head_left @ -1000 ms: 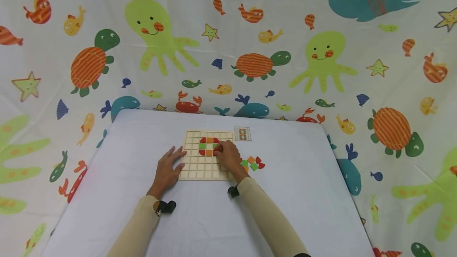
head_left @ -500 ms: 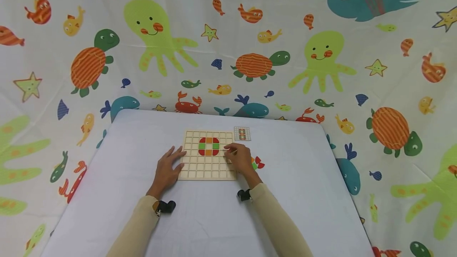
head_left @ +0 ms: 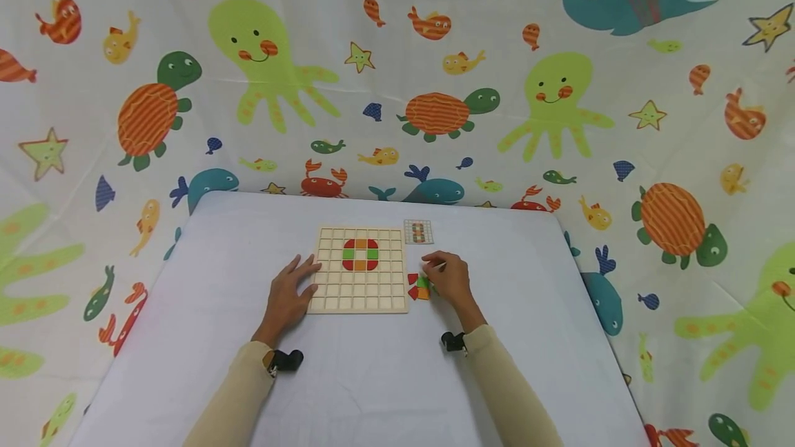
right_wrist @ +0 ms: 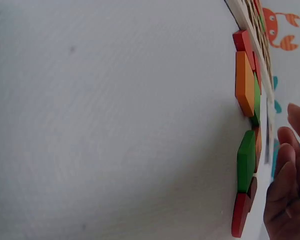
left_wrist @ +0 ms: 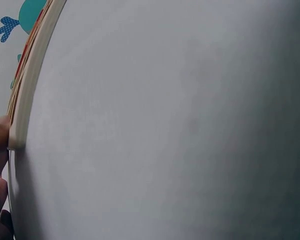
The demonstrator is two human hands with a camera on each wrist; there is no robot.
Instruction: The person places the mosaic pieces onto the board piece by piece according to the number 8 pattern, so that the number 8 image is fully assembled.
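Note:
The left hand (head_left: 288, 299) lies at the left edge of a wooden grid board (head_left: 357, 300), its fingers spread and fingertips touching that edge. On the board, red corner pieces, orange squares (head_left: 361, 265) and green squares (head_left: 348, 254) form a rounded ring around one bare cell. Right of the board, the right hand (head_left: 448, 280) hovers over loose pieces, fingers bent loosely. In the right wrist view a gap shows between its thumb and fingers, with nothing held. Beneath it lie red pieces (head_left: 413, 279), an orange piece (right_wrist: 244, 85) and a green piece (right_wrist: 246, 160); the hand partly hides some in the head view.
A small pattern card (head_left: 418, 232) showing a coloured grid lies beyond the loose pieces, by the board's upper right corner. White cloth covers the table (head_left: 348, 378). Behind it hangs a curtain (head_left: 385, 12) printed with sea animals.
The right hand has left the ring on the board and moved right, to above the loose pieces. The left hand stays at the board's edge. The head view has shifted slightly.

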